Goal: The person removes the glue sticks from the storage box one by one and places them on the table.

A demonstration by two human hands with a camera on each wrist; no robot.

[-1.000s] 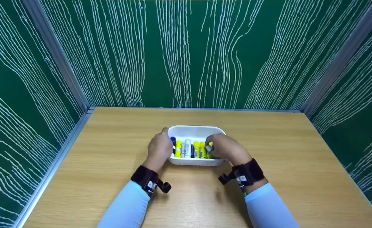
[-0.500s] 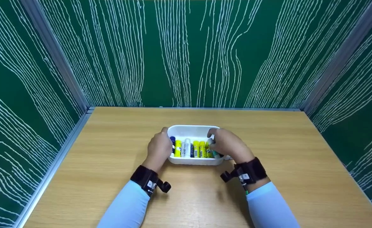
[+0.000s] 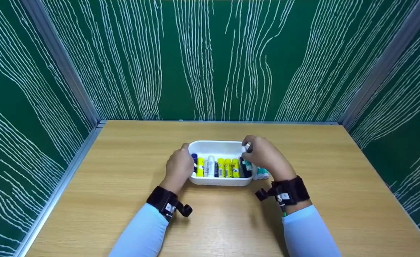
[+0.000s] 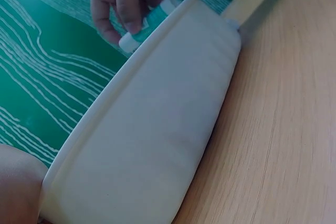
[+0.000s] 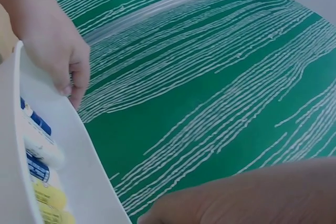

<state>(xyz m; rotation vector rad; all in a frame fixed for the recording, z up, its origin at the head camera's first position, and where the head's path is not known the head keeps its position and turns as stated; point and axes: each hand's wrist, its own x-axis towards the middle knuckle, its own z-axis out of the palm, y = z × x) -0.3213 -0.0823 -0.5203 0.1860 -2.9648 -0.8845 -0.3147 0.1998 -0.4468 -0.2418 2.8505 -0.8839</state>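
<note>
A white plastic tray (image 3: pixel 220 181) holds a row of tubes that look like glue sticks: yellow ones (image 3: pixel 228 167), white ones (image 3: pixel 211 166) and dark ones (image 3: pixel 245 168). My left hand (image 3: pixel 179 165) grips the tray's left end, fingers over the rim in the right wrist view. Above the right end, my right hand (image 3: pixel 269 157) pinches a teal glue stick (image 4: pixel 149 26) with white ends between thumb and fingers. In the left wrist view that stick shows just past the tray's rim, partly hidden by it.
Several teal glue sticks (image 3: pixel 261 174) lie on the wooden table (image 3: pixel 217 221) against the tray's right side, partly behind my right hand. Green panels (image 3: pixel 174 71) with white wavy lines enclose the table at the back and sides.
My right hand has lifted out of the tray and moved right and away from me with the glue stick, uncovering the teal sticks outside. My left hand stays on the tray.
</note>
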